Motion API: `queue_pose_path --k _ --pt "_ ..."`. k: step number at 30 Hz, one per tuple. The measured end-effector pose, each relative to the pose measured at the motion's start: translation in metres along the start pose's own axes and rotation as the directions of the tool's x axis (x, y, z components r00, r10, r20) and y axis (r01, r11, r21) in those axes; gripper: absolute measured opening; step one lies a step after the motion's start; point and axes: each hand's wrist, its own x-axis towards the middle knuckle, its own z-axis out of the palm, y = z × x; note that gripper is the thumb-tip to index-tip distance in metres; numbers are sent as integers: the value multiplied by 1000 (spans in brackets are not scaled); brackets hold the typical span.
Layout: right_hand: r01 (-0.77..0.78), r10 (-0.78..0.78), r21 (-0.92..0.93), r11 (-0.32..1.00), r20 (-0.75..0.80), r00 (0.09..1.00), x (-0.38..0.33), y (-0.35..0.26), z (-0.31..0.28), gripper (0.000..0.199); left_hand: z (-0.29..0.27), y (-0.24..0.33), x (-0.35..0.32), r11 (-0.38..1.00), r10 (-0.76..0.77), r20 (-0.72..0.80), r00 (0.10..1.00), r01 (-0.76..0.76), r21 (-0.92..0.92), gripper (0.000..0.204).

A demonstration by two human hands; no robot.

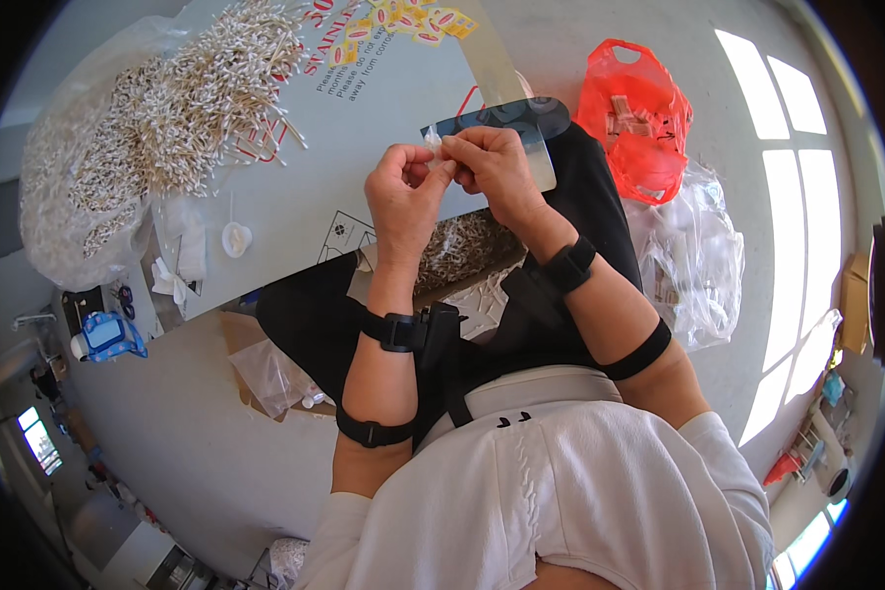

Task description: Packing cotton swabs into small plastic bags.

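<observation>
Both hands — left hand (403,187) and right hand (492,162) — pinch a tiny clear packet (433,141) closed-fingered above the board's (364,118) near edge — probably light, flimsy, best gripped by its edges.

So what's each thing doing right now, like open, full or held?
Left hand: pinching a small clear packet.
Right hand: pinching the same packet.
Orange bag: open, on the floor.
White sticks: loose in a heap.
Clear bag: crumpled, things inside.

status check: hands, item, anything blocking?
Left hand and right hand pinch one small clear packet together. Cotton swab pile lies apart, upper left. Nothing blocking.
</observation>
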Motion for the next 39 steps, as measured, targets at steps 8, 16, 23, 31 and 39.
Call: queue_pose_path --k 8,16,23,31,39 --pt "-29 29 34 999 1 1000 0 2 -1 16 -1 1 0 1000 -6 16 1000 6 9 19" --pt "-21 20 59 998 11 1000 0 5 -2 15 -3 -1 0 1000 -5 11 1000 5 -19 16" --pt "-5 5 15 1000 6 1000 1 4 -3 17 -1 3 0 997 -37 1 999 37 -61 14" --pt "63 -79 -236 970 -56 995 4 2 1 20 1 5 -1 999 -19 11 1000 19 -28 18" --pt "22 -24 -89 996 -25 999 1 1 1 17 -2 5 -2 1000 -12 28 1000 13 -22 14"
